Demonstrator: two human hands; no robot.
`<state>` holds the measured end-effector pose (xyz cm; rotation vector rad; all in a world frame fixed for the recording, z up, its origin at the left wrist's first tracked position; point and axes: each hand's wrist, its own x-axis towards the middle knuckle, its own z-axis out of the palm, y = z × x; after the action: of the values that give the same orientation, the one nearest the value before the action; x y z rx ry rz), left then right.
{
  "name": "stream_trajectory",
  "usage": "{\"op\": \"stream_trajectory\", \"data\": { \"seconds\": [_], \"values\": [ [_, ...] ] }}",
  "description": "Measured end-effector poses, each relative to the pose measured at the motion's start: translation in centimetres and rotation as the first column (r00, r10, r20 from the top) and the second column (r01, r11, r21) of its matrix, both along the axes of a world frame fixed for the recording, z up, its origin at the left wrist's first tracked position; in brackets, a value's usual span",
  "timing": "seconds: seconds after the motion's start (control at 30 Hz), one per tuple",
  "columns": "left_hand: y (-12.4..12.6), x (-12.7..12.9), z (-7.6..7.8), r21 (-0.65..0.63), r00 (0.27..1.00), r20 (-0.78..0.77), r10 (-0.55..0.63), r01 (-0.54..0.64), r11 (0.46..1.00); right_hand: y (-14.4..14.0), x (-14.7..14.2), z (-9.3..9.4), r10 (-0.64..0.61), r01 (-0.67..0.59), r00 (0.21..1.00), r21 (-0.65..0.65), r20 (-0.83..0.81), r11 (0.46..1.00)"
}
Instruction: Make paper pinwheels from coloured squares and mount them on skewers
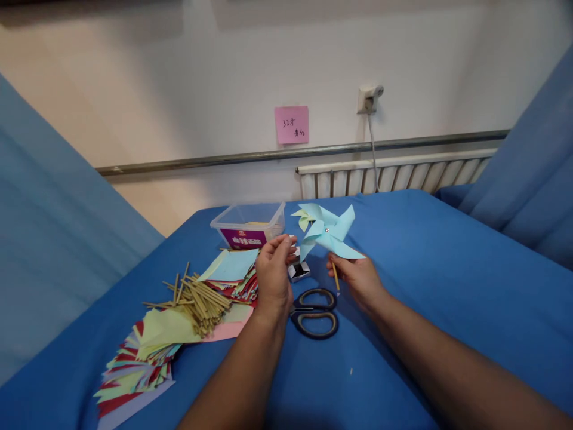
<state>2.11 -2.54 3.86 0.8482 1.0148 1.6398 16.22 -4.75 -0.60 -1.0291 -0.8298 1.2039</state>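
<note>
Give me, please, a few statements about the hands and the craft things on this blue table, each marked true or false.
1. The right hand holds the light blue pinwheel by its stick. True.
2. The scissors are in the left hand. False: they lie on the table between the hands.
3. Wooden sticks lie on the coloured paper sheets. True.
4. The plastic box is right of the pinwheel. False: it is left of it.

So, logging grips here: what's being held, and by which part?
The right hand holds the pinwheel by its stick; the left hand pinches something too small to tell.
</note>
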Motion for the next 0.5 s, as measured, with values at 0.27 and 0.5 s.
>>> {"op": "stream_trajectory", "data": {
  "seconds": [0.27, 0.5],
  "values": [
    [0.4, -0.1, -0.6, -0.007, 0.995, -0.047, -0.092, 0.091, 0.996, -0.7, -0.8, 0.1, 0.132, -0.132, 0.991, -0.010, -0.014, 0.991],
    [-0.1, -0.1, 0.6, 0.000, 0.984, -0.148, -0.104, 0.105, 0.994, -1.1, -1.1, 0.6, 0.115, -0.120, 0.986, 0.038, 0.124, 0.992]
  ]
}}
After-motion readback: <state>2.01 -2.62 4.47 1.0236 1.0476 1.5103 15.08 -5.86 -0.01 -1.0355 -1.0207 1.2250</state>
